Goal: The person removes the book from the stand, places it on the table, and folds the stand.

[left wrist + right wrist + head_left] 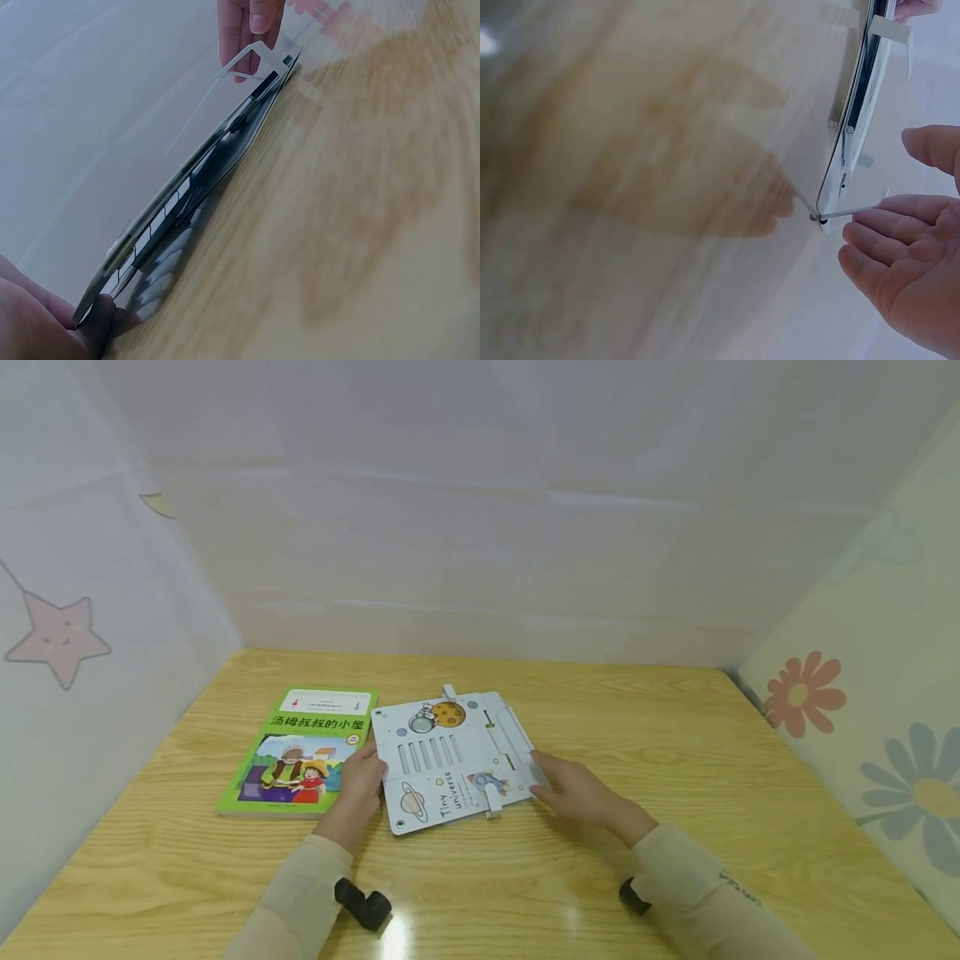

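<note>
A flat white book stand point(471, 739) printed with planets, an astronaut and "Tiny universe" lies low over the table, slightly turned. White page clips point(492, 800) jut from its near and far edges. My left hand point(362, 781) pinches its left edge, the thumb on top; the left wrist view shows the stand's thin layers a little apart. At the right edge, my right hand point(581, 789) has straight fingers touching a thin white bar point(851, 213) of the stand, with the thumb point(930, 146) held apart in the right wrist view.
A green picture-covered book point(258, 777) lies left of the stand, close to my left hand. The wooden table point(637, 710) ends at a pale cloth backdrop point(480, 568) at the back and sides, printed with a star and flowers.
</note>
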A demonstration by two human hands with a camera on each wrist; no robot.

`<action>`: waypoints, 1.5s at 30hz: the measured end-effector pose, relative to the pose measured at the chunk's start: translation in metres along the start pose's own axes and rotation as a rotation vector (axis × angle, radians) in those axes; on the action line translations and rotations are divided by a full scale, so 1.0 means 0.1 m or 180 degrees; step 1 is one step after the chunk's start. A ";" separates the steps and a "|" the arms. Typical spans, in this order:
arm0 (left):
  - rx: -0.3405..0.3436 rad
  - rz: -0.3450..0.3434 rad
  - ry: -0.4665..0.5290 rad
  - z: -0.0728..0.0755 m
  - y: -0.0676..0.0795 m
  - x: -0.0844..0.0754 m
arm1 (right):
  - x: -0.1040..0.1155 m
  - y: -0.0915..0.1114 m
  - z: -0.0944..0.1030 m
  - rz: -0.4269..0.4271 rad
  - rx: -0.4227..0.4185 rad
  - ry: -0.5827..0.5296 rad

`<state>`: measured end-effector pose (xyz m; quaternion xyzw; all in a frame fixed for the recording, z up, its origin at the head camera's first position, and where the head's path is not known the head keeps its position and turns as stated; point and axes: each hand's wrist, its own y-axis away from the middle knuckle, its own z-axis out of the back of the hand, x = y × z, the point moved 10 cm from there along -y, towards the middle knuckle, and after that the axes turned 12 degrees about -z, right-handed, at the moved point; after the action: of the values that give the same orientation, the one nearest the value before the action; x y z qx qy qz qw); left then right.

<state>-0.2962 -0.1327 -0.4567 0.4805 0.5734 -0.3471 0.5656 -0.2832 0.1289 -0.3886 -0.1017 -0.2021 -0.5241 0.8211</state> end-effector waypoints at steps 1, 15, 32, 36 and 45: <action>-0.0006 0.0006 -0.0008 0.00 0.00 0.00 | 0.00 0.00 0.00 0.0015 0.0006 0.0008; -0.0027 0.0015 -0.0031 0.00 0.03 -0.01 | 0.06 -0.02 -0.04 0.0262 0.0072 0.0105; -0.0018 -0.0040 -0.0078 0.00 0.03 -0.02 | 0.11 -0.02 -0.12 0.0360 0.0021 0.0614; -0.0021 -0.0032 -0.0098 0.00 0.02 -0.01 | 0.13 -0.01 -0.13 0.0363 0.0042 0.0750; -0.0055 -0.0042 -0.0148 0.01 0.00 -0.02 | 0.11 -0.08 -0.13 0.0208 -0.0044 0.0857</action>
<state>-0.2958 -0.1333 -0.4549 0.4636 0.5662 -0.3569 0.5806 -0.2831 0.1118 -0.3961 -0.0427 -0.0831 -0.5073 0.8567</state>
